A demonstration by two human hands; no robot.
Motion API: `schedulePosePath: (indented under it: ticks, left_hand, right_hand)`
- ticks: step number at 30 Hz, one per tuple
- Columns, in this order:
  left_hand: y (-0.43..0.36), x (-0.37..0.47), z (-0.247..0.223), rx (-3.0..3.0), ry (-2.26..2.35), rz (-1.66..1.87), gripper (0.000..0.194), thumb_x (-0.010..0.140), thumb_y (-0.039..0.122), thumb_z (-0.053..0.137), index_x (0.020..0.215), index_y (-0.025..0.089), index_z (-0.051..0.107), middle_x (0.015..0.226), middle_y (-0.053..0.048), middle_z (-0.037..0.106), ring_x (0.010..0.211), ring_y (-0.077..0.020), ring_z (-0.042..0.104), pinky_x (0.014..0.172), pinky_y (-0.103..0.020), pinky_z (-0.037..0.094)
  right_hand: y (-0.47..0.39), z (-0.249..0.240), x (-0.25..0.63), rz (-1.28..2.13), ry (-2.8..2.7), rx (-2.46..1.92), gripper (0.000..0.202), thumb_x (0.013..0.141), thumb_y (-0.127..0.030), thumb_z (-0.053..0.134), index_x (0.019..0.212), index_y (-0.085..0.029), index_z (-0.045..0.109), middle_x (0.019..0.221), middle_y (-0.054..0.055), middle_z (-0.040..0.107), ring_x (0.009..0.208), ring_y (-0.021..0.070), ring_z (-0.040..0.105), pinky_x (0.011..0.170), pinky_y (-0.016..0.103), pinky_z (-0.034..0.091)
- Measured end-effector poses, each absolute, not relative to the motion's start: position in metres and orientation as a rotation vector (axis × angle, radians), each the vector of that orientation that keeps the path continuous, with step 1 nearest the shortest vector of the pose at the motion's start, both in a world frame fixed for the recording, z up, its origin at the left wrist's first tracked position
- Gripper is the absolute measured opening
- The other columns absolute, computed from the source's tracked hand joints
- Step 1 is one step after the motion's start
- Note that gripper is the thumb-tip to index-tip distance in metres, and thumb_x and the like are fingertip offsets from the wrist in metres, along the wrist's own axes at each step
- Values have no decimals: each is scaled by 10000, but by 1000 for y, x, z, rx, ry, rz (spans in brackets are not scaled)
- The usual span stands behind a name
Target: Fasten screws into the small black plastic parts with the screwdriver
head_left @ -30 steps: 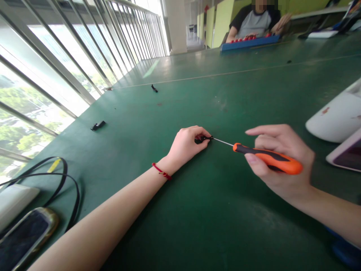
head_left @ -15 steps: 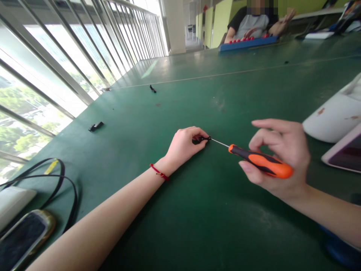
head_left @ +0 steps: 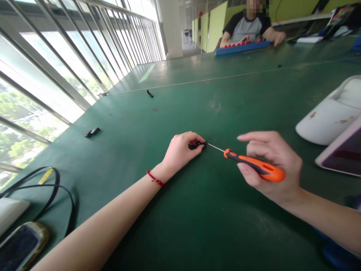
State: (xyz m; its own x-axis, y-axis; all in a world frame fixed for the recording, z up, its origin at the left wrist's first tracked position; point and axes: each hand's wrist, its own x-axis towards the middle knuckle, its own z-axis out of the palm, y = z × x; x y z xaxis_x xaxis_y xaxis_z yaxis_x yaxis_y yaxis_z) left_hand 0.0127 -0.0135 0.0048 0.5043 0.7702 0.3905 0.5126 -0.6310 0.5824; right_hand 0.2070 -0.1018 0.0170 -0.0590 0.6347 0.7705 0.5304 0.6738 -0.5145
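Note:
My left hand (head_left: 184, 150), with a red cord on the wrist, pinches a small black part (head_left: 199, 143) low over the green table; the fingers hide most of it. An orange and black screwdriver (head_left: 255, 165) points left, and the tip of its thin shaft meets the black part. Around the handle curls my right hand (head_left: 276, 165), thumb below it and middle fingers behind, while the index finger stretches out to the left above the handle. Whether the tip sits in a screw is too small to tell.
Two small black pieces (head_left: 92, 132) lie to the left and farther back. A phone (head_left: 19, 244) and a looped black cable (head_left: 73, 210) are front left. On the right stand a white container (head_left: 321, 116) and a pink-edged device (head_left: 344, 150). Across the table, a person sits behind a blue tray (head_left: 242, 48).
The whole view has shifted slightly. My right index finger has reached farther out and the screwdriver handle has turned in my hand. The person opposite has lowered a hand to the table.

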Motion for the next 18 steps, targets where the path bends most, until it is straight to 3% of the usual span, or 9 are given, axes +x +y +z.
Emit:
schedulePosePath:
  ticks: [2,4,10,12,16,18]
  left_hand:
    - [-13,13,5,2361,1066,898,128,755,165,593,838,173,690,811,-9,697,706,-113,624,692,-227,513]
    - [-13,13,5,2365,1071,896,127,755,171,593,838,170,689,811,-11,697,703,-114,624,687,-227,512]
    - [-16,13,6,2378,1067,894,137,755,163,587,842,166,693,813,-20,697,711,-123,627,687,-230,513]
    - [-16,13,5,2382,1068,897,141,752,158,586,842,166,694,815,-21,698,705,-121,626,681,-227,511]
    - [-15,13,4,2380,1059,907,138,756,165,584,841,169,692,810,-13,697,705,-117,624,683,-224,510]
    - [-14,13,3,2376,1056,910,135,757,167,584,840,170,691,804,-9,695,703,-114,622,681,-221,510]
  right_hand:
    - [-104,19,207,36,-1772,-995,230,722,-168,629,931,-258,590,567,-50,524,489,108,502,551,310,445]
    - [-105,18,207,6,-1744,-1016,222,723,-145,624,909,-264,596,596,-41,553,509,113,520,539,301,448]
    - [-97,14,207,117,-1531,-826,576,601,-135,683,1135,-265,512,917,44,514,728,170,553,611,341,487]
    - [-97,15,207,140,-1573,-878,549,616,-181,694,1124,-269,506,815,15,507,641,151,520,555,326,458]
    - [-104,17,207,40,-1718,-1041,172,727,-205,640,886,-245,588,552,-53,483,468,95,454,513,285,409]
    - [-105,17,206,49,-1706,-1059,164,741,-166,623,886,-237,595,522,-59,486,458,88,455,508,271,405]
